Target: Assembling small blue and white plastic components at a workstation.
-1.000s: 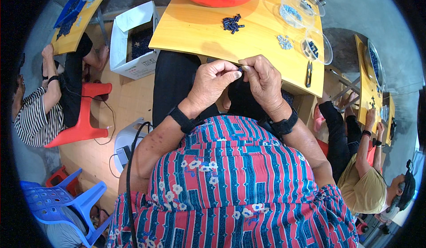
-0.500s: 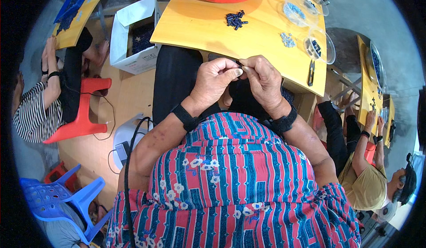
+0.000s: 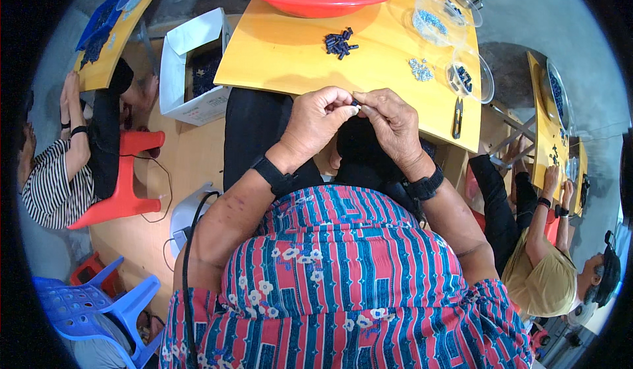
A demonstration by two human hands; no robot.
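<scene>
Just past the near edge of the yellow table (image 3: 270, 59), my left hand (image 3: 315, 123) and my right hand (image 3: 395, 128) meet fingertip to fingertip. Both pinch a tiny dark piece (image 3: 356, 103), mostly covered by the fingers; its exact kind is not visible. Beyond the hands lies a small heap of short dark cylinders (image 3: 340, 44). To its right is a scatter of small silvery parts (image 3: 421, 70). A clear round tub (image 3: 489, 82) holds some dark pieces, and a black hand tool (image 3: 457, 118), perhaps a cutter, lies near the table's right edge.
A red basin (image 3: 316, 7) full of dark cylinders stands at the far side. Another clear tub (image 3: 422, 32) contains pale blue bits. Left of the table is an open white box (image 3: 175, 72). People sit at tables on both sides, near a red stool (image 3: 128, 184) and a blue chair (image 3: 79, 303).
The table and its contents sit slightly lower and farther left in view. My right fingers have shifted a little around the dark piece; both hands stay together.
</scene>
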